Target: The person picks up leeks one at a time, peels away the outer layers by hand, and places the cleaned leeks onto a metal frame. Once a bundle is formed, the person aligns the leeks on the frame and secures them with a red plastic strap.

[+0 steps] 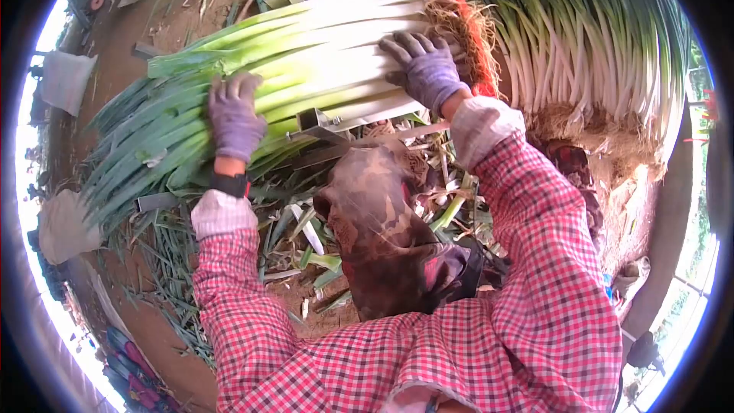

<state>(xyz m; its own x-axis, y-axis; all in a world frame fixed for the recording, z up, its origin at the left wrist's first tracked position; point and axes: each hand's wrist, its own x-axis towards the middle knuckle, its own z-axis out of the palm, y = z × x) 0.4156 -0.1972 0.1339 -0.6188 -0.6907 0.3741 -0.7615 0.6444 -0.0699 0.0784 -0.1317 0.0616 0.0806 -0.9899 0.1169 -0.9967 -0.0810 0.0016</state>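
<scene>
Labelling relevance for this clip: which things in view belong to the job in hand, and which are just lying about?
Belong, likely:
leek-like stalks, under the left hand and right hand
metal bracket at their near edge
red piece at the root ends
stacked stalks at right, perhaps

Lying about, seemingly:
leaf scraps on the ground
pale sheet at left

the one view looks forward and down from the person's head, above and behind the left grip (235,116) and the right grip (428,69). it sits near, with checked sleeves (543,218) reaching from its lower edge toward both grips; its wide, round sweep bulges around them.
</scene>
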